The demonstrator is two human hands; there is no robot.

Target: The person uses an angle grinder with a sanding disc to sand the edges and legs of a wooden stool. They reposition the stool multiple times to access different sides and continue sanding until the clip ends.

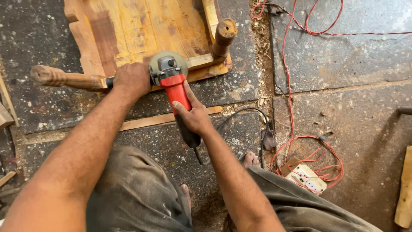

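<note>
1. My right hand (195, 115) holds the red grinder (175, 88) tight (its disc sits on the wooden stool's (141, 30) near edge).
2. My left hand (132, 79) wraps its side handle.
3. Open stone floor (352, 116) lies to the right.

side handle: the left hand (132, 80) wraps it, so only a dark stub shows at the grinder (174, 86); the grip itself is hidden.
disc: the guard and gear head cover most of it; its contact with the wooden stool (141, 30) cannot be made out.
stool: cut off by the top edge; only 2 turned legs show, and whether there are more cannot be told.
grinder tail: the right hand (195, 116) covers the rear body; any switch is hidden.
black cable (251, 112): it runs behind the right forearm, its far end unseen.
red cord (286, 77): leaves by the top and right edges.
socket box (308, 178): partly under cord loops; its openings are too small to count.
plank (405, 189): cut by the right edge.
</note>
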